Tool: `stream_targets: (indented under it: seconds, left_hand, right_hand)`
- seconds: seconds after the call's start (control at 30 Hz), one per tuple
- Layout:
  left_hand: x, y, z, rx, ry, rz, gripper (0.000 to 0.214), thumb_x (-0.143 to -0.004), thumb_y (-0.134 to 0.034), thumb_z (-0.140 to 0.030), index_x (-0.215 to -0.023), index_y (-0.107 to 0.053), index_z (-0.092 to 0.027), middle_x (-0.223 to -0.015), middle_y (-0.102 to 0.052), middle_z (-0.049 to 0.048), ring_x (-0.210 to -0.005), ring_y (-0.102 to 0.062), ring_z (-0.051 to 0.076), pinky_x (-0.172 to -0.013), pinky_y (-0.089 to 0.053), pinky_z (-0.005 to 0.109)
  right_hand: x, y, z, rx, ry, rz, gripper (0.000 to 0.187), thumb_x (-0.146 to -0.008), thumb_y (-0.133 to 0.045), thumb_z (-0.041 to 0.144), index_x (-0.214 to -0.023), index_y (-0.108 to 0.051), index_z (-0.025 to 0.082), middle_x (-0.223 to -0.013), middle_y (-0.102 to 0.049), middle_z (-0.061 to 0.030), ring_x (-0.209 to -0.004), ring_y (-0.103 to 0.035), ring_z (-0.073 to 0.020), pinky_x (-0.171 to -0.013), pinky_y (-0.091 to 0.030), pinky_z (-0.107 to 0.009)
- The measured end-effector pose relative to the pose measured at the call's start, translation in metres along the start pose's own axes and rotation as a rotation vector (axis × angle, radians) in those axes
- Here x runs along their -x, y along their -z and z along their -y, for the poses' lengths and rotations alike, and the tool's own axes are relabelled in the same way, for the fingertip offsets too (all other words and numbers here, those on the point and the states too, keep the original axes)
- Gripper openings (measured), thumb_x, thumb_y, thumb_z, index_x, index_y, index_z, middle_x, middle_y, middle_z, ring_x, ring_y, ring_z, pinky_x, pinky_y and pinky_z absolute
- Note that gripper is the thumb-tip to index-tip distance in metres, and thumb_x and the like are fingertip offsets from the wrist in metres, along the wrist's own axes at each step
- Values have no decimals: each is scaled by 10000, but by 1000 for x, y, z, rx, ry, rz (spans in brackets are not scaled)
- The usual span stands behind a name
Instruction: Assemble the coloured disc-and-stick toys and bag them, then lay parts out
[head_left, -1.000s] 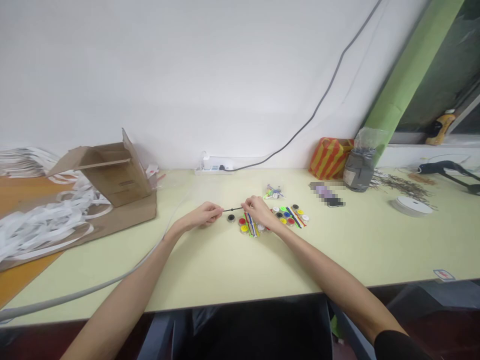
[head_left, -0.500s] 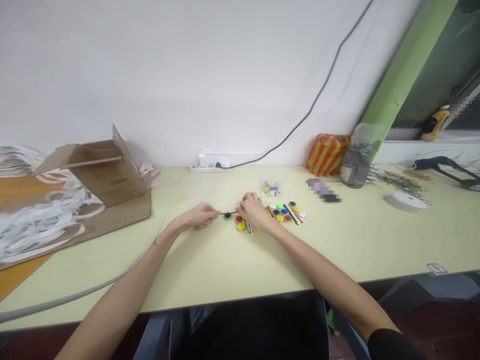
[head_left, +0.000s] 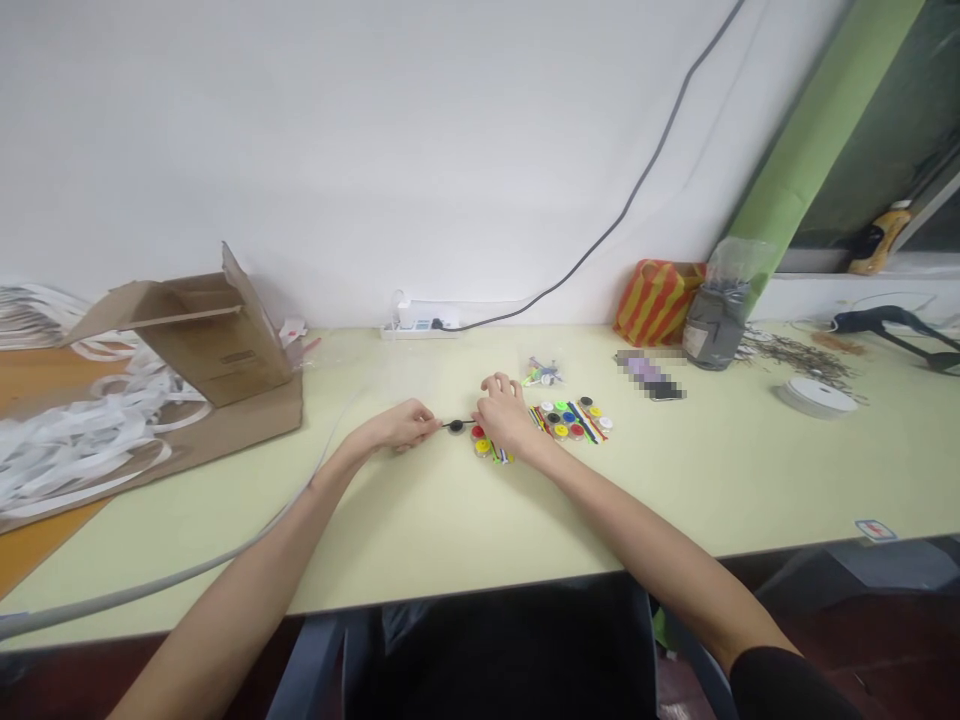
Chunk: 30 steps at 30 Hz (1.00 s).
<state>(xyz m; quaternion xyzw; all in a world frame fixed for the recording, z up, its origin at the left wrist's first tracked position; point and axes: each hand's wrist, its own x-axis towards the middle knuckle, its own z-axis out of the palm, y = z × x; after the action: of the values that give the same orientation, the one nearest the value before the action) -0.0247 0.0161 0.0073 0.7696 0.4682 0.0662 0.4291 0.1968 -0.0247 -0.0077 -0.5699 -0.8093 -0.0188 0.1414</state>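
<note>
My left hand (head_left: 405, 427) and my right hand (head_left: 501, 414) meet over the pale yellow table (head_left: 465, 520), both pinched on a thin black strip (head_left: 459, 424). A small black button (head_left: 455, 427) sits on the strip between my fingers. Just under my right hand lie a few coloured buttons and strips (head_left: 489, 448). To its right is a second cluster of coloured buttons and strips (head_left: 573, 418). A small clear bag of coloured bits (head_left: 541, 374) lies behind them.
An open cardboard box (head_left: 206, 335) and white paper strips (head_left: 82, 440) stand at left. A grey hose (head_left: 187, 572) crosses the table's left. A power strip (head_left: 424, 321) sits by the wall. At right: striped bag (head_left: 656, 300), grey pouch (head_left: 712, 325), white tape roll (head_left: 814, 396).
My hands have drawn closer together along the black strip, and the black button now sits on it between them. The view has shifted slightly.
</note>
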Motion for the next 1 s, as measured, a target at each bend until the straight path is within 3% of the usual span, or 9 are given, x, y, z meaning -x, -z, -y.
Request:
stream_targets:
  seconds: [0.33, 0.53, 0.67, 0.77, 0.9, 1.0]
  left_hand:
    - [4, 1, 6, 194, -39, 34, 444, -860, -598, -570, -678, -528, -171, -532, -417, -24, -403, -349, 67, -391, -214, 211]
    - [8, 2, -1, 298, -59, 41, 440, -857, -614, -552, -663, -494, -176, -539, -373, -36, -426, -311, 62, -397, -187, 209]
    - [10, 5, -5, 313, -108, -9, 435, -872, -585, -558, -680, -477, -182, -538, -339, -50, -429, -292, 61, -408, -182, 203]
    - [7, 6, 0, 259, -80, -99, 447, -887, -543, -574, -676, -468, -187, -517, -350, -52, -416, -289, 64, -412, -196, 205]
    - [-2, 6, 13, 73, -26, -226, 459, -895, -484, -581, -658, -505, -188, -468, -375, -41, -390, -304, 88, -420, -231, 229]
    - [-8, 6, 19, -27, -18, -331, 441, -861, -538, -560, -651, -579, -175, -458, -418, -20, -420, -366, 120, -458, -260, 247]
  right_hand:
    - [9, -6, -7, -50, 32, -113, 333, -1020, -439, 280, -944, -723, 125, -1325, -506, -197, -1315, -332, -323, -1053, -331, -492]
    - [9, -10, -7, -84, 23, -157, 335, -1035, -393, 262, -1006, -694, 118, -1305, -515, -196, -1289, -349, -316, -1031, -352, -482]
    - [10, -3, -6, -142, -4, -227, 328, -1049, -375, 283, -1044, -671, 140, -1298, -532, -183, -1253, -388, -302, -995, -380, -454]
    - [13, 7, -9, -192, -16, -257, 246, -1022, -478, 302, -1085, -660, 150, -1310, -527, -178, -1276, -380, -299, -1023, -362, -460]
    - [18, 21, -18, -281, 118, -117, 101, -922, -672, 280, -945, -729, 199, -1296, -544, -120, -1276, -390, -284, -1041, -347, -457]
    - [20, 25, -21, -329, 223, 1, 44, -867, -744, 265, -861, -770, 230, -1245, -576, -87, -1239, -417, -272, -1024, -350, -443]
